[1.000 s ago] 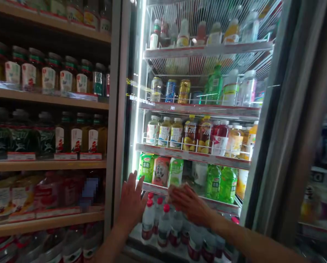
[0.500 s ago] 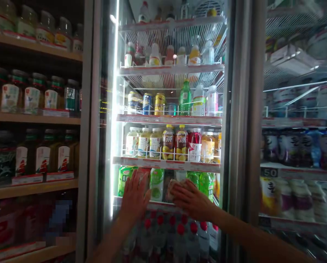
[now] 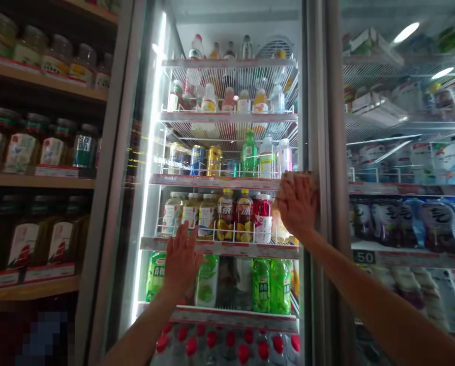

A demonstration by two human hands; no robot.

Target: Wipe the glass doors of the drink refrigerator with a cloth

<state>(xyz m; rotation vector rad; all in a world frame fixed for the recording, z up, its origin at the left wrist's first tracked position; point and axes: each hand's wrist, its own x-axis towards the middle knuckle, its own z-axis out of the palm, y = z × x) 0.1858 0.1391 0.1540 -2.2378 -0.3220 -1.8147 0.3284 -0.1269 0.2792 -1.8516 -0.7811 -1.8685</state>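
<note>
I face a lit drinks fridge with its glass door closed. My left hand lies flat on the glass with fingers spread, in front of the shelf of green bottles. My right hand presses a pale cloth against the glass near the door's right frame, at the level of the can shelf. Only the cloth's upper edge shows past my fingers.
Wooden shelves with jars and bottles stand to the left. A second glass-door fridge with drinks is on the right. Red-capped water bottles fill the fridge's bottom shelf.
My right hand has slid the cloth up and to the right across the glass, from the green-bottle shelf to the door's right frame. My left hand stays flat on the glass. My view has tilted upward.
</note>
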